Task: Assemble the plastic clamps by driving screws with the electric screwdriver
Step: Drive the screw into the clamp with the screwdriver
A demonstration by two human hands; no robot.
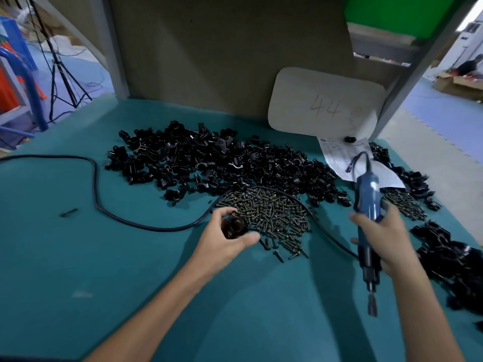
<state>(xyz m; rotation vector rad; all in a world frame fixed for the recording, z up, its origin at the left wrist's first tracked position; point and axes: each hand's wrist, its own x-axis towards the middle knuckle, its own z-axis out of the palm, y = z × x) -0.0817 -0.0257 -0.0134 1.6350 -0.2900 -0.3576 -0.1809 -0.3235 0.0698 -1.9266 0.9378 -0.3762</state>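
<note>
My left hand [224, 240] has its fingers [220, 214] curled round one black clamp [234, 227], held low over the tabletop [104, 257] at the near-left edge of the screw pile [274, 212]. My right hand [385, 236] is wrapped round the electric screwdriver [367, 197]. Its long axis runs from the cord end, far and high, down to the bit [372, 307], which points toward me, clear of everything. So the clamp lies left of the bit and farther from me, well apart. Whether a screw already sits in it, I cannot tell. I reckon the driver must swing left and tip its bit toward the clamp.
</note>
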